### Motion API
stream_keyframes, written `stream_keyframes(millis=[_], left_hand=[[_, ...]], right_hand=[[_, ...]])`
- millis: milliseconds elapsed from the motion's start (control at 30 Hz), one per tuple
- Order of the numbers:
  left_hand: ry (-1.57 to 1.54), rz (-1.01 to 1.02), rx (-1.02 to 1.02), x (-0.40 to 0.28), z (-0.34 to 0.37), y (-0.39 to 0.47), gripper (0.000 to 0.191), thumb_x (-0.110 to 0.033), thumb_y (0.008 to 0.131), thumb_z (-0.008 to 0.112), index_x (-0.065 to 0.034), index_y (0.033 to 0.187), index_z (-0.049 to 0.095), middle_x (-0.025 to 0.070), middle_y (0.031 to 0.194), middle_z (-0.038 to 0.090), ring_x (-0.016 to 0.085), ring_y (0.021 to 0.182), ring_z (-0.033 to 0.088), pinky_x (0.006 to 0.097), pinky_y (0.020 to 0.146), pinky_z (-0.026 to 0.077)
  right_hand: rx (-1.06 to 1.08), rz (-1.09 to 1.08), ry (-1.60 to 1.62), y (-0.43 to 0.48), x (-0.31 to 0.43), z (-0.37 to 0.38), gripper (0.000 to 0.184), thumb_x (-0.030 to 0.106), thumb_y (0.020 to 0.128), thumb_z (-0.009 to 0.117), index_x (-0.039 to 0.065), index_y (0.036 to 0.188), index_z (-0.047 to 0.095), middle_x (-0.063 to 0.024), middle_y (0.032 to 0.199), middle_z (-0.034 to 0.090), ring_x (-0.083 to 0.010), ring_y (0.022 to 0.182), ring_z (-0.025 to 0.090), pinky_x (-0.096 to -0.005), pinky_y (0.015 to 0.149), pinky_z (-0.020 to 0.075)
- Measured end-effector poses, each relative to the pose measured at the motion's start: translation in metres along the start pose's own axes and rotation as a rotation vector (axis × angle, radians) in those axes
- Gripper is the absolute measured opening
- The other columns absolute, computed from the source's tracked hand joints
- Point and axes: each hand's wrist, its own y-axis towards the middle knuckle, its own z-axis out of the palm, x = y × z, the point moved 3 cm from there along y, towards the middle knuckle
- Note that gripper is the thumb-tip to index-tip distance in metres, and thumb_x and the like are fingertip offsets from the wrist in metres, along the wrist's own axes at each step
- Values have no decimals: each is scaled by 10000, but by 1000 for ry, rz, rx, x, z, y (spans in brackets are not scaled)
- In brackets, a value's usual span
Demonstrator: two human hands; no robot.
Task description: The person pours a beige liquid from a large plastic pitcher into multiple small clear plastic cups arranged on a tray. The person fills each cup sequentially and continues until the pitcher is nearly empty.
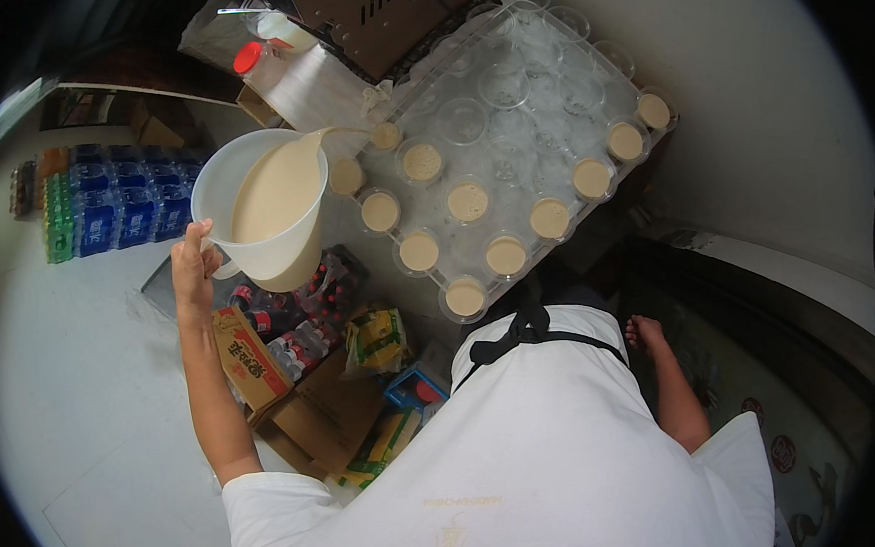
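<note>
My left hand (195, 262) grips the handle of a translucent plastic pitcher (260, 262). The pitcher is tilted to the right and holds a beige milky liquid (275, 193). From its spout a thin stream runs into a clear plastic cup (386, 135) at the left edge of a clear-topped table (432, 180). Several cups along the near edges hold the same liquid, such as one cup (464, 297) at the near corner. Farther back stand clear cups with no beige liquid, including one cup (464, 121). My right hand (643, 334) hangs beside my hip, fingers curled, with nothing visible in it.
A brown metal appliance (392, 20) stands behind the cups. Beside it is a red-lidded jar (255, 63). Below the pitcher are packs of dark bottles (289, 305) and a cardboard box (329, 412). Blue-wrapped bottle packs (125, 195) stand at left, a wall (743, 104) at right.
</note>
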Motion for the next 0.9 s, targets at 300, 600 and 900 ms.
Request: stream_keyframes(millis=[300, 600, 900], left_hand=[[8, -1, -10, 0, 0, 0, 347, -316, 840, 624, -149, 586, 455, -85, 488, 310, 36, 415, 238, 251, 429, 165], [20, 5, -4, 1, -1, 1, 363, -329, 846, 619, -145, 576, 461, -80, 489, 311, 40, 418, 242, 254, 430, 169], [31, 12, -4, 1, 0, 0, 378, -337, 835, 622, -153, 559, 440, -83, 480, 298, 43, 417, 239, 260, 433, 168]], right_hand=[[4, 5, 5, 4, -2, 0, 180, 265, 900, 556, 108, 825, 602, -4, 664, 604, -130, 537, 563, -279, 472, 435], [12, 3, 3, 3, -1, 0, 180, 261, 901, 551, 104, 825, 596, -4, 660, 598, -129, 533, 557, -280, 464, 427], [14, -8, 19, 4, -2, 1, 183, 260, 903, 554, 98, 829, 596, -8, 666, 593, -129, 534, 553, -276, 464, 428]])
